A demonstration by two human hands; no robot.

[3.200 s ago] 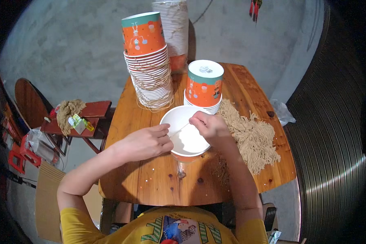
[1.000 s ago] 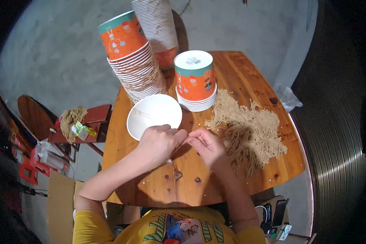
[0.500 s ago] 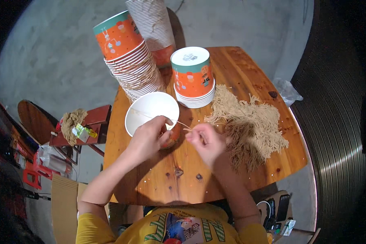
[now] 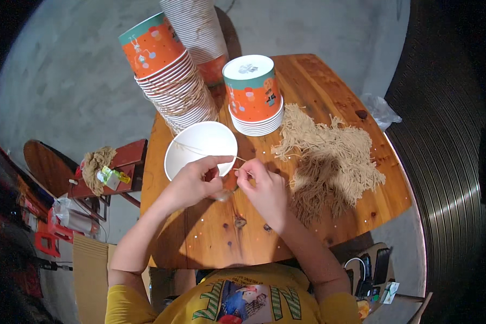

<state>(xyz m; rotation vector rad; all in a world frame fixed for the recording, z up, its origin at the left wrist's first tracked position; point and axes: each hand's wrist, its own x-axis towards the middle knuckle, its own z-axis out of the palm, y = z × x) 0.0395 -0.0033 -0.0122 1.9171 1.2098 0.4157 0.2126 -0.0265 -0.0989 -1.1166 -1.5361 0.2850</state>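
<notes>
Since the earliest frame, the right hand [image 4: 265,190] had moved off the mouth of the bowl [image 4: 220,137] to just beyond its right side, thumb and finger pinching string [image 4: 241,158]. Left hand [image 4: 195,178]: at the near rim, index extended to the string; its grip could not be told. A string pile [image 4: 351,156] and bare stack [image 4: 256,100] suggested work left; the wound stack [image 4: 170,89], work done. All stood on a wooden bench [image 4: 313,81], before a grey wall [image 4: 329,27].
</notes>
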